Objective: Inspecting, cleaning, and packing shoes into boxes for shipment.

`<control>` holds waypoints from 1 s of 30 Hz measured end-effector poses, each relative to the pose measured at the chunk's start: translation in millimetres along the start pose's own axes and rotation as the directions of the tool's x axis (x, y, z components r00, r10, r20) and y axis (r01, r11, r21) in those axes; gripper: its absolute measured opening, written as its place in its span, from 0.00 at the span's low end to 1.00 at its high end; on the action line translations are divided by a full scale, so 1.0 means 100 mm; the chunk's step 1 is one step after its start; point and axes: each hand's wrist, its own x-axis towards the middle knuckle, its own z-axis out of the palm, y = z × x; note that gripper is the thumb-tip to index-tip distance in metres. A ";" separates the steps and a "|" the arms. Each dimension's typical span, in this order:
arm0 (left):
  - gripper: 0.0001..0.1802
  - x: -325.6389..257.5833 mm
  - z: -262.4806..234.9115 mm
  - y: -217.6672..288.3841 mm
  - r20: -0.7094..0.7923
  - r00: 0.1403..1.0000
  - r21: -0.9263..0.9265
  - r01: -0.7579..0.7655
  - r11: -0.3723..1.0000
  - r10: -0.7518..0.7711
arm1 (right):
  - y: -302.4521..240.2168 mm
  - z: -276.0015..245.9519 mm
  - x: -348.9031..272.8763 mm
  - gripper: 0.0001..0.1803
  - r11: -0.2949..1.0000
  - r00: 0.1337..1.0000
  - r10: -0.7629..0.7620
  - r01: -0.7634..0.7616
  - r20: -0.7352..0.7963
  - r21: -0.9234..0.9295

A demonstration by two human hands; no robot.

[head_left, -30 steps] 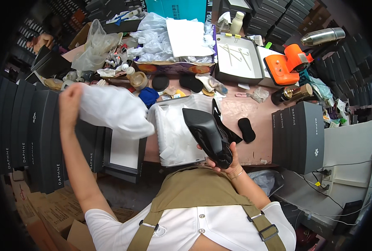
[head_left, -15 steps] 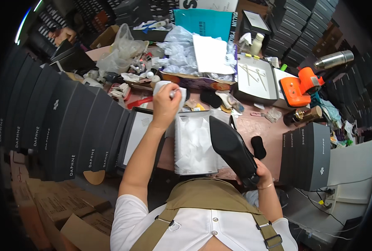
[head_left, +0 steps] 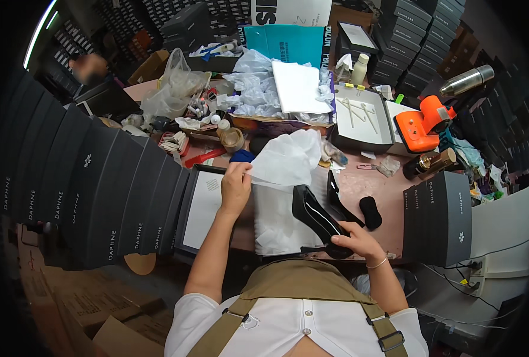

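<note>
My left hand (head_left: 236, 189) pinches the near-left corner of a sheet of white tissue paper (head_left: 288, 157), spread out above the far end of an open shoebox (head_left: 270, 223). The box is lined with white paper. In my right hand (head_left: 359, 243) is a glossy black high-heeled shoe (head_left: 312, 215), gripped near its heel, toe pointing away, over the box's right side. A second black shoe (head_left: 339, 199) lies just right of it on the pink table. Farther right rests a black oval pad (head_left: 369, 213). The tissue covers part of the table behind the box.
Dark shoeboxes are stacked at the left (head_left: 98, 190) and right (head_left: 437, 220). A box lid (head_left: 202, 205) lies left of the open box. Behind stand a carton of crumpled paper (head_left: 252, 89), a glass jar (head_left: 231, 140) and an orange device (head_left: 419, 128). Another person (head_left: 89, 68) is at far left.
The shoe in my right hand has turned from sole-up to showing its opening. The white wad in my left hand is now a spread sheet, and that hand has come lower, nearer me.
</note>
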 end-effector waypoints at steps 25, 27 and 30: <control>0.11 -1.04 0.29 1.02 0.125 0.840 -0.455 -0.424 0.783 0.527 | 1.05 0.11 0.95 0.21 0.792 0.928 -0.277 0.368 -0.251 0.487; 0.11 -1.09 0.32 1.05 0.121 0.833 -0.470 -0.431 0.771 0.539 | 1.10 0.18 1.03 0.23 0.812 0.769 -0.562 0.442 -0.306 -0.381; 0.13 -1.27 0.34 1.07 0.079 0.883 -0.446 -0.383 0.809 0.462 | 0.82 0.29 1.08 0.25 0.523 0.778 -0.586 0.151 -0.225 -0.839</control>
